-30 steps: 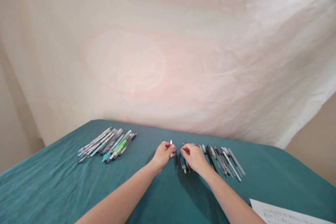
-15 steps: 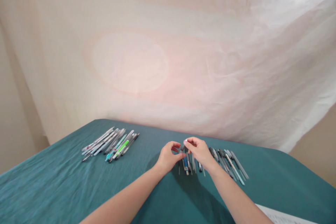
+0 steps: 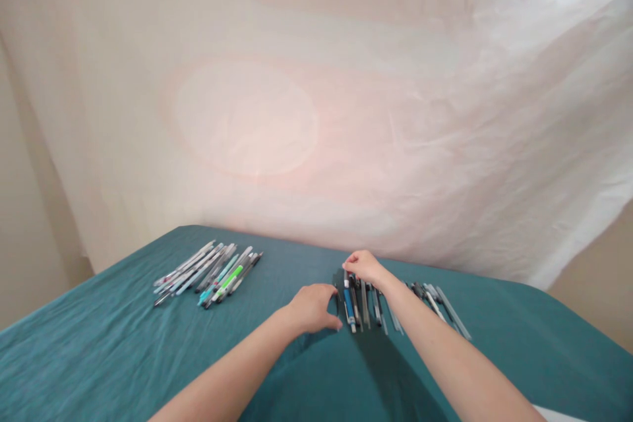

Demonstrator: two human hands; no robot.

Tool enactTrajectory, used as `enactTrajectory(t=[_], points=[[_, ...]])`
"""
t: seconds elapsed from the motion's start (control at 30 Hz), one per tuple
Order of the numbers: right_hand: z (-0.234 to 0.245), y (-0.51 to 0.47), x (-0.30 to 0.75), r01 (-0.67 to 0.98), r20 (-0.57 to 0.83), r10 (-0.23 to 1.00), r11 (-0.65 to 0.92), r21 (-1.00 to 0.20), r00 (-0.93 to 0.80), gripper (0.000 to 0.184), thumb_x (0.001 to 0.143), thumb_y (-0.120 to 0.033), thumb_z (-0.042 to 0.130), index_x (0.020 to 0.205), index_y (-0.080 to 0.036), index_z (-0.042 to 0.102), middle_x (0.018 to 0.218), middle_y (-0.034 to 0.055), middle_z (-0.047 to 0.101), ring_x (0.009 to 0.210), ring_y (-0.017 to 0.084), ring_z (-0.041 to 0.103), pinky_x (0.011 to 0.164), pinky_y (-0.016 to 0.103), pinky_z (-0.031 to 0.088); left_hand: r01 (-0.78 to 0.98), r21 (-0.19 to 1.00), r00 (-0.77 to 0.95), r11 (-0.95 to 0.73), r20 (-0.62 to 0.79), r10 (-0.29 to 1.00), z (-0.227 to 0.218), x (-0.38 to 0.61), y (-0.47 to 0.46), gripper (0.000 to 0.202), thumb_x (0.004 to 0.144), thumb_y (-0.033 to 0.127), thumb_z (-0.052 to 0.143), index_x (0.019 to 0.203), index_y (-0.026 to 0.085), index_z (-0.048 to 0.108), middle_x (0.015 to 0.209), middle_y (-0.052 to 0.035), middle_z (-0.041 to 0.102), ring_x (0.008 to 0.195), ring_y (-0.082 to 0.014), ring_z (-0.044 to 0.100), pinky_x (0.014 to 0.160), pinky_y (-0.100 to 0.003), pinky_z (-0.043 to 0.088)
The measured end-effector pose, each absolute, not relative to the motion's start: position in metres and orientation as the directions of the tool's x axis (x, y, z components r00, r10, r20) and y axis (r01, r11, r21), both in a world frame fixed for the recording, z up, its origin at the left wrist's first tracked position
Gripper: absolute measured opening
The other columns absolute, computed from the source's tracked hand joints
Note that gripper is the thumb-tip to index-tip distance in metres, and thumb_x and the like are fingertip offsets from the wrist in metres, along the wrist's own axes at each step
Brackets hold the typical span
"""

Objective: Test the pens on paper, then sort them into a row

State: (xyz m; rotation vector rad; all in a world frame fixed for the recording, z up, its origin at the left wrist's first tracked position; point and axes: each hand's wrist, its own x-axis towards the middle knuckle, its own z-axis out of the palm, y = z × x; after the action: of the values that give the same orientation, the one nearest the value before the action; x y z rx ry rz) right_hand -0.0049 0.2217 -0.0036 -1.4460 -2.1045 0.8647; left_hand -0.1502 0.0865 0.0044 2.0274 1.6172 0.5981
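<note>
Teal-clothed table (image 3: 99, 343) under pale sheet (image 3: 366, 92); left hand (image 3: 312, 308) splayed, right hand (image 3: 364, 266) of unclear grip.

My right forearm (image 3: 435, 339) hides some pens (image 3: 453, 312). Paper (image 3: 556, 415) mostly cut off, bottom edge. Can't tell if my right hand (image 3: 364, 266) grips one; markings too small to read.

Since half a second ago, our left hand (image 3: 315, 308) has dropped lower in the frame, our right hand (image 3: 364, 266) has risen near the blue pen (image 3: 349, 306)'s upper end, and we see less paper (image 3: 556, 415) at lower right.
</note>
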Motion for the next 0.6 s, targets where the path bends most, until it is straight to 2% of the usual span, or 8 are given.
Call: enactTrajectory(t=[0.1, 0.37, 0.47, 0.6], points=[[-0.008, 0.226, -0.010, 0.721, 0.030, 0.935, 0.292, -0.628, -0.352, 0.014, 0.065, -0.024, 0.060, 0.064, -0.012, 0.066, 0.053, 0.0018, 0.062, 0.043, 0.008, 0.049, 0.046, 0.019, 0.033, 0.813, 0.541, 0.239, -0.216, 0.030, 0.971, 0.008, -0.149, 0.084, 0.062, 0.046, 0.036, 0.073, 0.105, 0.021, 0.057, 0.114, -0.0097, 0.057, 0.104, -0.0317, 0.051, 0.090, -0.038, 0.037], [-0.005, 0.217, -0.009, 0.795, 0.116, 0.920, 0.382, -0.471, -0.374, 0.027, 0.071, -0.029, 0.054, 0.050, -0.015, 0.065, 0.055, 0.0073, 0.064, 0.055, 0.015, 0.057, 0.053, 0.023, 0.035, 0.793, 0.514, 0.324, -0.326, 0.098, 0.941, -0.003, -0.147, 0.088, 0.059, 0.058, 0.036, 0.068, 0.112, 0.019, 0.053, 0.123, -0.0122, 0.050, 0.115, -0.0302, 0.042, 0.096, -0.040, 0.031], [0.000, 0.215, -0.004, 0.802, 0.140, 0.918, 0.394, -0.448, -0.372, 0.031, 0.074, -0.032, 0.050, 0.053, -0.015, 0.065, 0.058, 0.0085, 0.066, 0.059, 0.016, 0.058, 0.056, 0.024, 0.036, 0.772, 0.522, 0.346, -0.362, 0.132, 0.929, -0.009, -0.149, 0.089, 0.059, 0.062, 0.038, 0.065, 0.116, 0.020, 0.050, 0.127, -0.0112, 0.046, 0.119, -0.0292, 0.038, 0.099, -0.041, 0.027], [0.006, 0.209, 0.006, 0.775, 0.166, 0.897, 0.438, -0.456, -0.409, 0.023, 0.074, -0.026, 0.050, 0.067, -0.015, 0.068, 0.069, 0.0074, 0.068, 0.066, 0.016, 0.060, 0.061, 0.023, 0.038, 0.752, 0.525, 0.381, -0.398, 0.146, 0.913, -0.011, -0.151, 0.089, 0.061, 0.066, 0.039, 0.062, 0.121, 0.020, 0.046, 0.130, -0.0111, 0.043, 0.121, -0.0277, 0.035, 0.101, -0.041, 0.023]])
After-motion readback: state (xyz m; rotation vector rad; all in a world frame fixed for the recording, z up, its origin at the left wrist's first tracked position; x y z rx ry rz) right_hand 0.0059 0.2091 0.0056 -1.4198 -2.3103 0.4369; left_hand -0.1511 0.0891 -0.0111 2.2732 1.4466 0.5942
